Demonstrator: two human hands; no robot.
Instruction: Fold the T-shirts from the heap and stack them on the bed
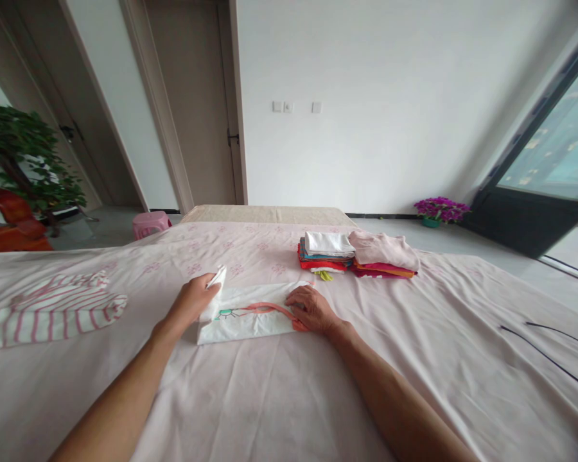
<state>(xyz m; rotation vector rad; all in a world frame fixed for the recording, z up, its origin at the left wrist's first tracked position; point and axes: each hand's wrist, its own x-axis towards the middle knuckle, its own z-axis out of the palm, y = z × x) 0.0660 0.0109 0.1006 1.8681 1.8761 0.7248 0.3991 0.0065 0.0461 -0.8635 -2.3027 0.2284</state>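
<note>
Probably light and limp, the white garment point(250, 326) lies on the sheet point(250, 391); the left hand point(196, 298) pinches its raised ten o'clock end in closed fingers, a sound hold; the right hand point(314, 309) rests, fingers half-curled, grip unclear, on its three o'clock end.

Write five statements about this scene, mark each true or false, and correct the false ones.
1. The left hand grips a raised edge of the white garment. True.
2. The right hand touches the white garment. True.
3. The white garment is plain all over. False: it bears a coloured print.
4. The left stack lies beyond the white garment. True.
5. Something red tops the left stack. False: a folded white cloth does.
</note>
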